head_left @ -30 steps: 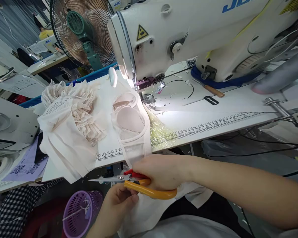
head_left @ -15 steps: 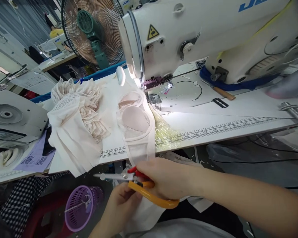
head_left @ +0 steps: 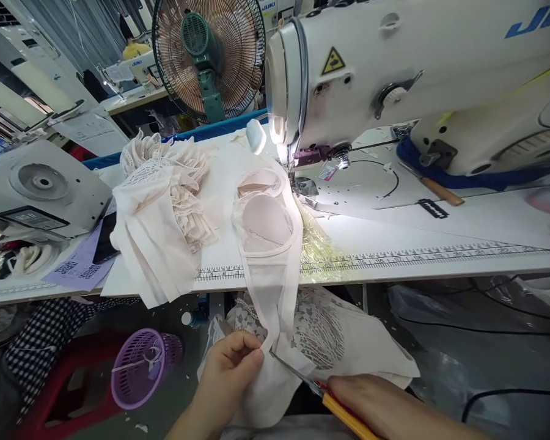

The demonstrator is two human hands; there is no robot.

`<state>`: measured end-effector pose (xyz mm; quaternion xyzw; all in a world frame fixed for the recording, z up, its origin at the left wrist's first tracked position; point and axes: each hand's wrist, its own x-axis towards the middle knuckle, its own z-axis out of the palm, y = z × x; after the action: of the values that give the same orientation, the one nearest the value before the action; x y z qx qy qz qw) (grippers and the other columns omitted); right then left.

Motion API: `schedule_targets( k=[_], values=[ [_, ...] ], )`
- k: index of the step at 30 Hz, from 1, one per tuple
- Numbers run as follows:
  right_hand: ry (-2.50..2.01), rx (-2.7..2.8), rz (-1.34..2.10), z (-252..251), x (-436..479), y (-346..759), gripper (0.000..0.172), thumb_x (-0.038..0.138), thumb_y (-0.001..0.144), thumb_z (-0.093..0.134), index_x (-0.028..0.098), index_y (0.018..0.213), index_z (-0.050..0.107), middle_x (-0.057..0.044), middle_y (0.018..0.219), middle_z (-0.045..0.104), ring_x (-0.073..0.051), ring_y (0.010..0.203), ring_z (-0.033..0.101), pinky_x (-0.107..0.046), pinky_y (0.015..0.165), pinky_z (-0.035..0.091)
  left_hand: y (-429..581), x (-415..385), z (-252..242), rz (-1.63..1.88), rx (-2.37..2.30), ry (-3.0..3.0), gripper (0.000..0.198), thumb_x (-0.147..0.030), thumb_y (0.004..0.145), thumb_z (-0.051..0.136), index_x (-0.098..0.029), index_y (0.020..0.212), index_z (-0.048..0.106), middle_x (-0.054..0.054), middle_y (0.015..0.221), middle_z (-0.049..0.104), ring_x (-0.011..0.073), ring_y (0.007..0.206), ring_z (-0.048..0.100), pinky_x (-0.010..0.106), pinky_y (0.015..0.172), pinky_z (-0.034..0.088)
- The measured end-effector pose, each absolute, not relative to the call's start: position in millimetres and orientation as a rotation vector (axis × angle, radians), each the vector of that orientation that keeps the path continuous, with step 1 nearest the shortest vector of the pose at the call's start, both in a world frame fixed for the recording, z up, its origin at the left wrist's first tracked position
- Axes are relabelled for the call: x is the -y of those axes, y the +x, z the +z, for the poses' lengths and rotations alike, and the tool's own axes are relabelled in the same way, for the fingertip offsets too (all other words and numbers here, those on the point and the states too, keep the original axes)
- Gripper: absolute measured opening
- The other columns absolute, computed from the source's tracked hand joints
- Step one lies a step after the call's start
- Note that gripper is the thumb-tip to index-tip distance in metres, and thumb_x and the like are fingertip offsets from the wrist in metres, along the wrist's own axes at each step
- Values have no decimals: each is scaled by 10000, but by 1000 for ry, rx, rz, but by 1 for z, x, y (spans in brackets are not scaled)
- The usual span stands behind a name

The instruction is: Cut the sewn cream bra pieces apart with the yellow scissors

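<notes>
A pale beige bra hangs from the sewing machine's needle area over the table's front edge. My left hand pinches its lower edge between thumb and fingers, below the table. In my right hand is a pair of scissors with orange and red handles. Their blade tips touch the fabric just right of my left fingertips. Whether the blades are parted cannot be made out. Lace fabric drapes over my lap behind the scissors.
A sewing machine stands over the table at the right. A pile of beige garment pieces lies to the left. A razor blade sits on the table, a purple basket on the floor, and a fan behind.
My right hand has moved right and down, turning the scissors so their tips point up-left at the fabric. My left hand now pinches the bra's lower edge. The view has shifted left.
</notes>
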<state>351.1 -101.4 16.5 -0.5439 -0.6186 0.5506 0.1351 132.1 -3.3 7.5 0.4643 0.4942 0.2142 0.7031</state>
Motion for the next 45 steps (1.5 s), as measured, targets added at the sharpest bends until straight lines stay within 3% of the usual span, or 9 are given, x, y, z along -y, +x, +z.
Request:
schedule_targets(
  k=[10, 19, 24, 29, 33, 39, 42, 45],
  values=[
    [-1479, 1924, 1530, 18, 80, 331, 270, 483, 741, 381, 213, 749, 379, -69, 716, 561, -183, 560, 477, -293, 503, 326, 144, 13, 18, 461, -1202, 1096, 369, -464, 621, 696, -171, 578, 476, -44, 531, 413, 92, 505, 313, 206, 495, 248],
    [-1553, 1842, 1560, 8, 81, 327, 319, 508, 737, 482, 223, 710, 340, 10, 629, 447, -132, 510, 379, -268, 459, 277, 148, 11, 20, 474, -1220, 1112, 319, -403, 620, 689, -169, 576, 478, -53, 523, 399, 81, 495, 300, 199, 481, 236],
    [-1563, 1567, 1665, 3, 86, 330, 311, 444, 738, 547, 227, 668, 335, 26, 612, 433, -139, 551, 438, -249, 483, 316, 147, 10, 24, 464, -1211, 1146, 348, -443, 638, 697, -160, 590, 501, -54, 519, 412, 72, 477, 299, 195, 461, 238],
    [-1593, 1446, 1355, 12, 82, 341, 373, 480, 683, 602, 238, 678, 319, 4, 683, 443, -163, 606, 411, -286, 533, 380, 143, 17, 22, 470, -1147, 1258, 316, -456, 738, 655, -151, 745, 571, -16, 618, 504, 99, 552, 417, 199, 508, 317],
    [-1445, 1088, 1477, 26, 68, 331, 321, 375, 617, 669, 235, 750, 412, -15, 783, 472, -189, 711, 476, -301, 632, 452, 144, 24, 17, 476, -1066, 1395, 273, -411, 835, 575, -180, 967, 512, -21, 661, 530, 99, 561, 454, 191, 514, 341],
    [-1352, 283, 1814, 33, 51, 308, 184, 287, 718, 426, 223, 596, 303, 23, 600, 377, -116, 552, 380, -227, 525, 404, 152, 23, 21, 410, -963, 1660, 112, -302, 879, 469, -196, 912, 457, 28, 759, 626, 152, 679, 597, 229, 600, 449],
    [-1397, 450, 1658, 24, 56, 316, 230, 348, 765, 384, 234, 579, 313, 29, 570, 352, -120, 501, 369, -240, 461, 397, 146, 13, 23, 240, -919, 1985, 82, -213, 857, 439, -199, 914, 497, 48, 840, 646, 190, 756, 611, 288, 656, 481],
    [-1458, 688, 1456, 16, 68, 338, 219, 348, 727, 507, 241, 588, 376, 21, 606, 408, -137, 519, 402, -243, 427, 394, 129, -3, 19, 37, -936, 2319, 159, -160, 847, 402, -196, 908, 544, 58, 839, 656, 234, 794, 609, 390, 737, 486]
  ],
)
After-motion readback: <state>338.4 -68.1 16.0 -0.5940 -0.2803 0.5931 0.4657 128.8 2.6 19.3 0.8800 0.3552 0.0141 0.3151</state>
